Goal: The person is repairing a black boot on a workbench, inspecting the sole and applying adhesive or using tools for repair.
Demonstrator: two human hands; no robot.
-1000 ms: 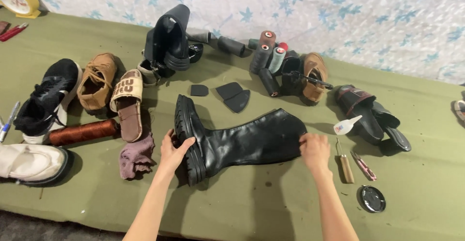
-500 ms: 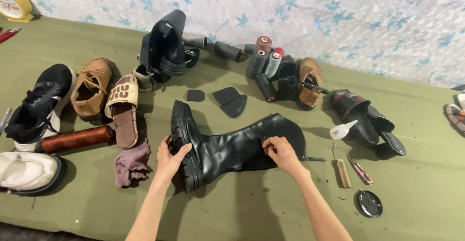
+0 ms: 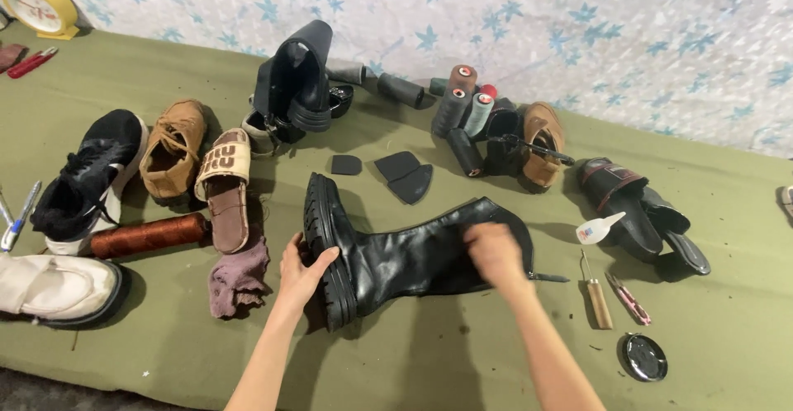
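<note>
Black boot (image 3: 405, 256) lying sideways, between both hands

Tall black boot (image 3: 413, 254) lies on its side on the green table (image 3: 727, 204), sole toward the left. Left hand (image 3: 301, 269) cups the chunky sole near the heel; right hand (image 3: 494, 252) presses flat on the shaft near its open top (blurred, fingers unclear). Just left of the boot: a mauve rag (image 3: 237, 277), a brown sandal (image 3: 225, 184), a copper thread spool (image 3: 149, 235). Right of the shaft: an awl (image 3: 596, 295), a small glue bottle (image 3: 600, 228), a round black lid (image 3: 643, 356). Thread cones (image 3: 464, 109) stand farther back.
</note>
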